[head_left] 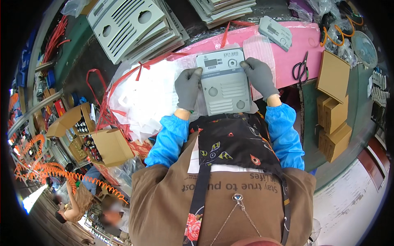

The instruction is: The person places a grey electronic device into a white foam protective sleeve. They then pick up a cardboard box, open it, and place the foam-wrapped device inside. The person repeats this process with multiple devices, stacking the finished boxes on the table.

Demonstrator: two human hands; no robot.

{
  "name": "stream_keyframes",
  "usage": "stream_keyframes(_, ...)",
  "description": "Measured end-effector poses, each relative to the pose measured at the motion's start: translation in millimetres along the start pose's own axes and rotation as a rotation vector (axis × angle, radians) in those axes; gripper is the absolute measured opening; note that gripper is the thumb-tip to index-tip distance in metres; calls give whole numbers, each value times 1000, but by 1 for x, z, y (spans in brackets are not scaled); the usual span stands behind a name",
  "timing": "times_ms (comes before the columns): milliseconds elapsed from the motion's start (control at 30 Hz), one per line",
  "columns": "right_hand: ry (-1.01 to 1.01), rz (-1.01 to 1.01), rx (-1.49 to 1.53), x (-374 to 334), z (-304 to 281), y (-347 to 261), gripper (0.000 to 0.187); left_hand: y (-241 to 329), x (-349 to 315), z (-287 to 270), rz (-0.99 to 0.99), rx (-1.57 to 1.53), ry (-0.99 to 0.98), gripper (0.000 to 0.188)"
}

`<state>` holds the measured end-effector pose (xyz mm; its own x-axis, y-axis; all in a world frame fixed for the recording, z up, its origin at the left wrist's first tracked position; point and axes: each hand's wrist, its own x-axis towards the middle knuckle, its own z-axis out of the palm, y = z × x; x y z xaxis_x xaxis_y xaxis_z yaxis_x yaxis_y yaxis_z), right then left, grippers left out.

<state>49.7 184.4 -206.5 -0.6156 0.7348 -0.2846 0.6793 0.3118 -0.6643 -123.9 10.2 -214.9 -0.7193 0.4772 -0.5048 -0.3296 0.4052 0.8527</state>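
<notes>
A light grey panel with a dark display window, slotted vents and round holes stands in front of me, its lower edge by my apron. My left hand, in a grey glove, pinches its left edge near the top. On the upper right edge, my right hand, gloved the same way, grips with the thumb over the front. Beneath and left of the panel spreads a heap of white sheets. A smaller grey panel lies beyond my right hand on a pink sheet.
Stacked grey panels stand at the far left, with another stack at the far middle. Black scissors lie right, near cardboard boxes. Red ribbon trails over the white sheets. Open cartons of parts sit left.
</notes>
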Motion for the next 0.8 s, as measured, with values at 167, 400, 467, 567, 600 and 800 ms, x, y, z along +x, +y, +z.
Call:
stream_keyframes(167, 11, -4, 15, 0, 1, 1, 30, 0, 1, 0, -9, 4, -9, 25)
stream_keyframes(400, -28, 34, -14, -1, 0, -3, 27, -1, 1, -1, -16, 2, 1, 27)
stream_keyframes(467, -23, 14, -6, -2, 3, -4, 27, -3, 2, -5, -20, 28, -15, 29)
stream_keyframes(567, 102, -71, 16, -2, 11, 10, 27, -13, 10, -10, 46, 185, -12, 30)
stream_keyframes(600, 124, -84, 39, 1, 21, 22, 25, -15, 15, -8, 91, 247, -26, 30)
stream_keyframes(800, 11, 38, -37, 3, 16, 14, 31, -6, 4, 1, -12, 131, -72, 29)
